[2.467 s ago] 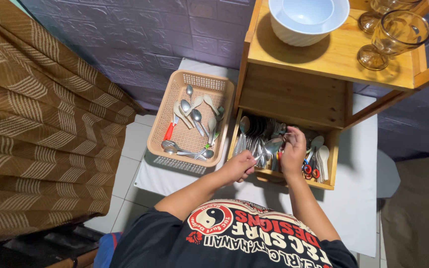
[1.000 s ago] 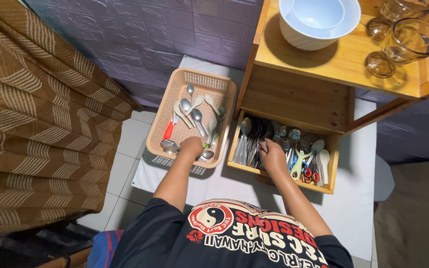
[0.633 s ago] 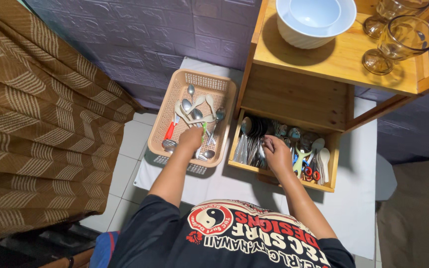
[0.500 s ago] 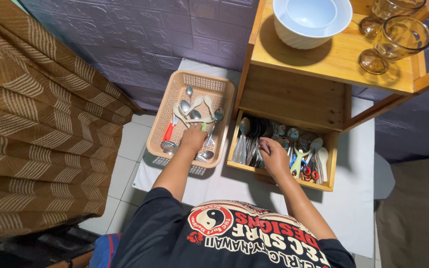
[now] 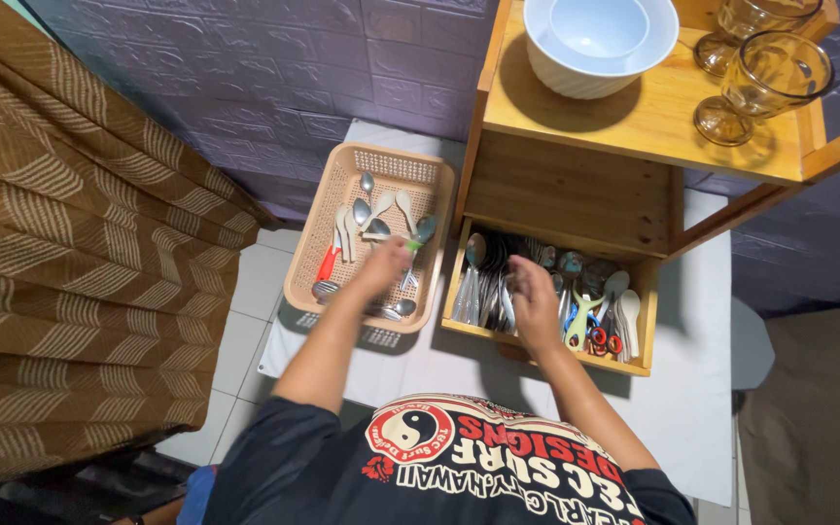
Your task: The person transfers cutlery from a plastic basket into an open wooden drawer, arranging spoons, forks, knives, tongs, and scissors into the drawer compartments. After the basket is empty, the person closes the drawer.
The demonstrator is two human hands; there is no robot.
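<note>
Basket (image 5: 315, 255) spoons now under left hand (image 5: 386, 264).

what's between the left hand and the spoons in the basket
Nothing visible. The left hand is already over the basket, down among the loose spoons. The basket is open-topped, and only other cutlery lies around the hand. The right hand is apart, at the wooden tray.
</note>
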